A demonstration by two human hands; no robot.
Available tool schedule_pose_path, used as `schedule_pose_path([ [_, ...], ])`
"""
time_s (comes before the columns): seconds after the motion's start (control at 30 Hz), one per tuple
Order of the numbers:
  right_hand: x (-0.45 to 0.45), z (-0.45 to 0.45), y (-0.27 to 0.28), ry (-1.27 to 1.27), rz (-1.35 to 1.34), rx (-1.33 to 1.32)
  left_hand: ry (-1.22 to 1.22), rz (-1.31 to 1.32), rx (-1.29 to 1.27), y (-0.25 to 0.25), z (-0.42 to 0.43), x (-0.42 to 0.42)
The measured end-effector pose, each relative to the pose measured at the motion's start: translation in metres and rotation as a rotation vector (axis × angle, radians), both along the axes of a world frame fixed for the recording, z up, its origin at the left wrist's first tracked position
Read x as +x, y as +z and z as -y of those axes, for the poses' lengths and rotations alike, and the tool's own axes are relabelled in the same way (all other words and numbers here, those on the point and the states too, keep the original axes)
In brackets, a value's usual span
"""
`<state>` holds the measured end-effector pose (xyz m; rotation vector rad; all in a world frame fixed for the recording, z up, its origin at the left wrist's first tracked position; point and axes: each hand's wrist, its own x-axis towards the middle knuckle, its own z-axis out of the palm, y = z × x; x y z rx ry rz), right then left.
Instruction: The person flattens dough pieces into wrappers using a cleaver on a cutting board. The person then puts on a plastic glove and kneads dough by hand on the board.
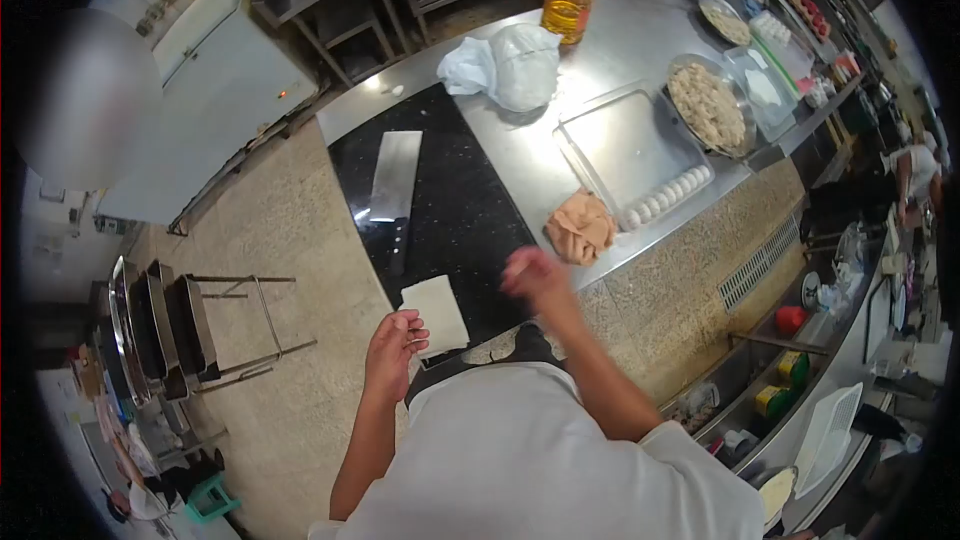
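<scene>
A pale, square-cut piece or stack of dough sheets (438, 312) lies at the near end of the black board (450, 230). My left hand (393, 345) is beside its left edge, fingers curled in and thumb close to them; I cannot make out what, if anything, is between them. Smeared by motion, my right hand (535, 275) is above the board's right edge, so its fingers do not show clearly. A cleaver (398, 177) lies flat on the board, its black handle towards me. To the right of my right hand lies a crumpled orange-brown cloth (581, 227).
A metal tray (625, 130) holds a row of white dough pieces (668, 197). Behind it are a bowl of pale filling (708, 105), a white plastic bag (525, 65) and an oil bottle (571, 0). A rack with dark pans (165, 315) stands left. Other people work farther off.
</scene>
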<state>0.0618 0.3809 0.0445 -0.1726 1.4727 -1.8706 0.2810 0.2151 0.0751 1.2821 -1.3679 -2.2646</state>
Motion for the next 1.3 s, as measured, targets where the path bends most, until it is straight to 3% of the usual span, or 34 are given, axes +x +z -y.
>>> schedule_pose_path([
  [0.03, 0.040, 0.013, -0.001, 0.150, -0.024, 0.056, -0.006, -0.020, 0.002, -0.002, 0.004, 0.003],
  [0.1, 0.086, 0.028, 0.015, 0.632, -0.432, 0.049, 0.009, -0.046, -0.001, -0.005, 0.014, 0.010],
  [0.2, 0.102, 0.053, 0.044, 0.867, -0.573, 0.146, -0.153, -0.085, -0.068, -0.013, 0.034, 0.023],
  [0.23, 0.106, 0.066, 0.043, 0.802, -0.619, 0.183, -0.127, -0.085, -0.070, -0.016, 0.042, 0.033],
  [0.27, 0.106, 0.077, 0.045, 0.791, -0.500, 0.283, -0.236, -0.098, -0.152, -0.019, 0.053, 0.044],
  [0.3, 0.107, 0.091, 0.039, 0.756, -0.615, 0.316, -0.353, -0.107, -0.235, -0.023, 0.069, 0.056],
  [0.33, 0.109, 0.105, 0.038, 0.698, -0.563, 0.306, -0.349, -0.096, -0.236, -0.026, 0.085, 0.072],
  [0.5, 0.194, 0.205, 0.038, 0.489, -0.364, 0.079, -0.304, -0.185, 0.051, -0.025, 0.166, 0.162],
  [0.53, 0.225, 0.228, 0.040, 0.399, -0.272, -0.019, -0.326, -0.152, -0.026, -0.024, 0.183, 0.181],
  [0.57, 0.245, 0.250, 0.047, 0.407, -0.272, -0.036, -0.317, -0.146, -0.042, -0.020, 0.203, 0.196],
  [0.63, 0.278, 0.279, 0.071, 0.722, -0.323, -0.076, -0.296, -0.171, -0.012, -0.007, 0.231, 0.220],
  [0.7, 0.282, 0.300, 0.077, 0.755, -0.244, -0.106, -0.257, -0.194, -0.010, -0.004, 0.249, 0.227],
  [0.77, 0.273, 0.317, 0.087, 0.785, -0.475, 0.030, -0.249, -0.225, -0.156, -0.010, 0.261, 0.224],
  [0.83, 0.262, 0.330, 0.089, 0.716, -0.493, 0.075, -0.246, -0.231, -0.178, 0.004, 0.263, 0.205],
  [0.9, 0.257, 0.336, 0.081, 0.640, -0.275, 0.040, -0.196, -0.228, -0.099, 0.007, 0.266, 0.193],
  [1.03, 0.251, 0.345, 0.075, 0.573, -0.194, 0.088, -0.324, -0.228, 0.041, -0.004, 0.299, 0.171],
  [1.13, 0.240, 0.351, 0.045, 0.550, -0.207, -0.052, -0.389, -0.106, -0.048, -0.001, 0.326, 0.137],
  [1.3, 0.172, 0.368, 0.043, 0.475, -0.184, 0.016, -0.481, -0.143, -0.173, 0.021, 0.343, 0.066],
])
